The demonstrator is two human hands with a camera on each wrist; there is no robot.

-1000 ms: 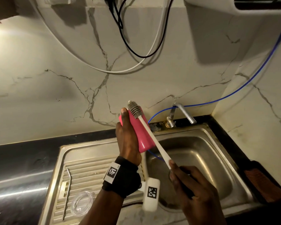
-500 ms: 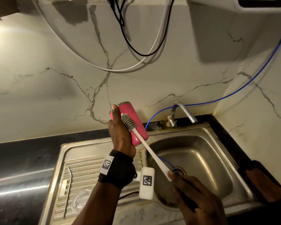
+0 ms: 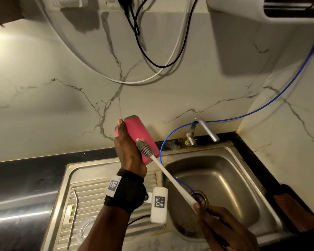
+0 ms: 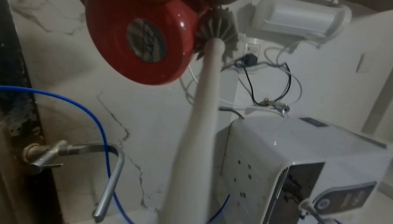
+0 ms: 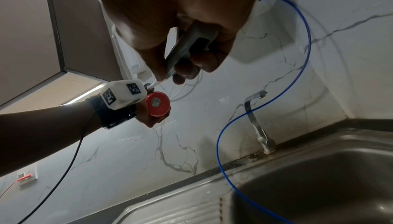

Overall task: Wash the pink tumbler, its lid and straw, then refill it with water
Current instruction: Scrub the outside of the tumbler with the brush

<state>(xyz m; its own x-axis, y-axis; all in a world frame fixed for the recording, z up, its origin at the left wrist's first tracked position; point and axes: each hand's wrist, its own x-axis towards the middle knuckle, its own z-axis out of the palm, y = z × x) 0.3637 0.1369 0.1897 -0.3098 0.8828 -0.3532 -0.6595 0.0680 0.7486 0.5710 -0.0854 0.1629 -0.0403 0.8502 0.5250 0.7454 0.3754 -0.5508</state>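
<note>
My left hand (image 3: pixel 129 151) grips the pink tumbler (image 3: pixel 137 132) above the sink's left rim, tilted with one end up toward the wall. In the left wrist view its red-looking base (image 4: pixel 146 41) faces the camera. My right hand (image 3: pixel 219 227) holds the handle of a long white bottle brush (image 3: pixel 172 178); its grey bristle head (image 3: pixel 145 148) lies against the tumbler's outer side. The metal straw (image 3: pixel 74 216) and the clear lid (image 3: pixel 85 228) lie on the drainboard at lower left.
The steel sink basin (image 3: pixel 223 180) is below my hands, with a tap (image 3: pixel 205 129) at its back edge and a thin blue tube (image 3: pixel 166 142) running into the drain. A white water purifier (image 4: pixel 297 157) hangs on the right wall. Dark counter (image 3: pixel 22 176) extends left.
The brush head has slid down the tumbler's side from near its top end toward the lower end. My left hand has lifted the tumbler slightly up and left.
</note>
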